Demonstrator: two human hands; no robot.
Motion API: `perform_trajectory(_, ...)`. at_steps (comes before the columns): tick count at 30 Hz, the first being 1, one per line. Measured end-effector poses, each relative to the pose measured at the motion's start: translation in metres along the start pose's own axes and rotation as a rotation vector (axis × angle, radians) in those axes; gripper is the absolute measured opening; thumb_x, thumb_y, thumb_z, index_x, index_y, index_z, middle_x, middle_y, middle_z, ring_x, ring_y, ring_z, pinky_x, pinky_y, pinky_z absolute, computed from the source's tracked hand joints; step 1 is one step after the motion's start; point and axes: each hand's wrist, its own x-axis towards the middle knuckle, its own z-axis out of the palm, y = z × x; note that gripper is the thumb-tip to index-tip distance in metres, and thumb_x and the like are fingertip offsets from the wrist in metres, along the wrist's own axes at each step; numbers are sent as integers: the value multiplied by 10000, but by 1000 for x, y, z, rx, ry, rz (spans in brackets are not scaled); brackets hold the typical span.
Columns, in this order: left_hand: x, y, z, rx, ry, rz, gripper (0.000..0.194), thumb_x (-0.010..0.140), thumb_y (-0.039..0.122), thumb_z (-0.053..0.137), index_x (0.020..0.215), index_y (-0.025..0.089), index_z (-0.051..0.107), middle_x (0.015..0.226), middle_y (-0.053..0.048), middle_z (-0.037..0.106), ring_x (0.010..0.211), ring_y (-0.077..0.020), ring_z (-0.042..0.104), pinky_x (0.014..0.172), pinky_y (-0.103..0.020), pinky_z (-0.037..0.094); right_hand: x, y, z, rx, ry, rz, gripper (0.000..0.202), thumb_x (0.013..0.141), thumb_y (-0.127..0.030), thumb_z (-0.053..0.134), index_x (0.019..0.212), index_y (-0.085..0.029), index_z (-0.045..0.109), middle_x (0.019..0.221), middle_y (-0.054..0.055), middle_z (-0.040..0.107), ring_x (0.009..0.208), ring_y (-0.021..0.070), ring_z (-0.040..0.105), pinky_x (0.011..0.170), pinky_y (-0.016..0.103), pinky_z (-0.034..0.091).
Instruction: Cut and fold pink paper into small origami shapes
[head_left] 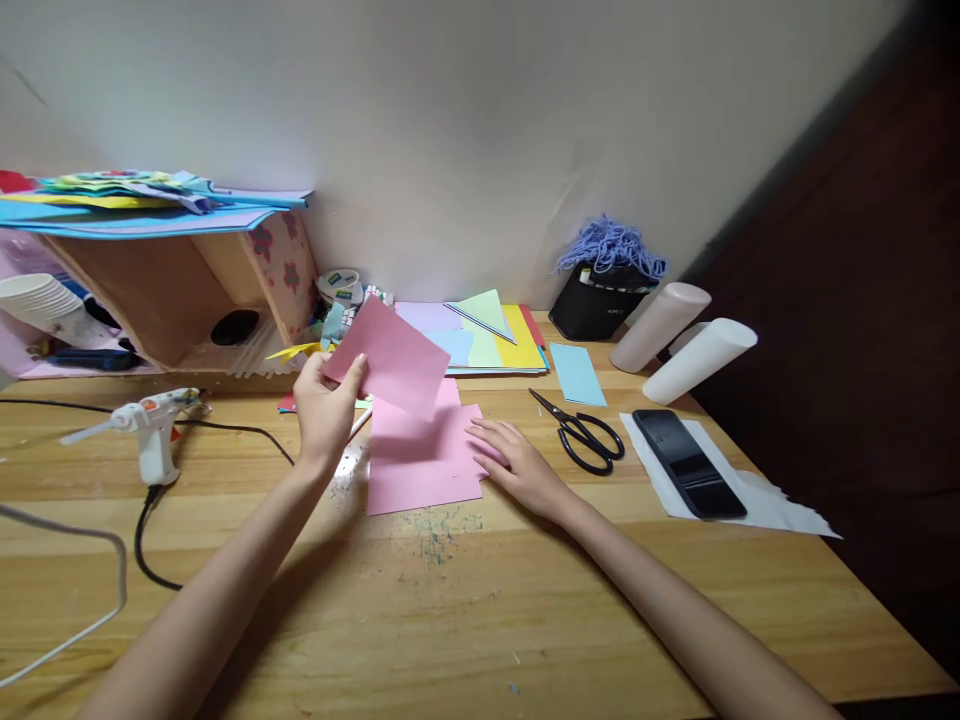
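My left hand [330, 405] pinches a pink paper sheet [394, 350] by its left corner, thumb on top, and holds it tilted above the table. Below it, more pink paper [420, 470] lies flat in overlapping pieces. My right hand [517, 460] rests on the right edge of that flat paper with its fingers stretched out. To the right of this hand lie black-handled scissors [589, 435], blades pointing up and left. A light blue paper strip [577, 374] lies behind the scissors.
A white glue gun [157, 430] with a black cord sits at left, before a wooden box [161, 290] topped with coloured sheets. Stacked coloured paper [517, 330], a black holder with blue yarn [607, 285] and white rolls [697, 360] stand behind. A phone [690, 465] lies at right.
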Motion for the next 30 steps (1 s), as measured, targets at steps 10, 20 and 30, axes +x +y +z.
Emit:
perform_trajectory(10,-70,-19,41,-197,-575,-481,333,604,377,715,752,129,549,720,-11,607,663,-138,579,615,-249,472,-1,-6,5,672,300,464,422,778,-497,541,988,-132,576,759,67,665,602,182,654,591,313,546)
perform_trajectory(20,-78,-33,50,-454,-747,-694,351,679,471,633,662,167,457,594,33,566,589,-150,611,662,-319,510,-9,-6,0,-405,174,-6,627,822,-80,319,1405,-302,253,1474,3,244,1289,232,299,1052,446,299)
perform_trajectory(30,-80,-24,46,-555,-802,-739,324,712,439,633,755,123,573,676,-29,627,632,-172,617,676,-342,512,-10,-9,17,-494,46,-41,537,889,-191,340,1415,-238,242,1501,36,158,1325,240,213,1074,422,266)
